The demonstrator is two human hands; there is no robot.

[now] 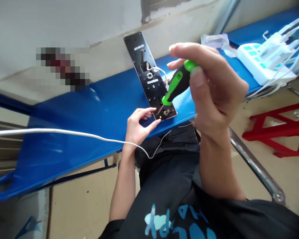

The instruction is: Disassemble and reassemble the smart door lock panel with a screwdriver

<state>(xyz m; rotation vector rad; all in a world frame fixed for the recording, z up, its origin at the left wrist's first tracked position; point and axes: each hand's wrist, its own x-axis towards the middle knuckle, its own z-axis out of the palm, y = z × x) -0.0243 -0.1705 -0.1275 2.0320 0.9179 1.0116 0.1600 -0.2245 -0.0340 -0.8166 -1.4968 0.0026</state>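
Note:
My right hand is closed around a green and black screwdriver, its index finger extended past the handle's end. The screwdriver's shaft points down at the near end of a long black panel; I cannot tell whether the tip sits in a screw. Small holes, white labels and metal fittings show on the panel, and a short white cable comes out of its middle. My left hand grips the panel's near left corner between thumb and fingers.
The panel lies across a narrow blue bench beside a wall. A white power strip with plugs and cables stands at right, near a clear plastic bag. A red stool is below. A white cord crosses over my left wrist.

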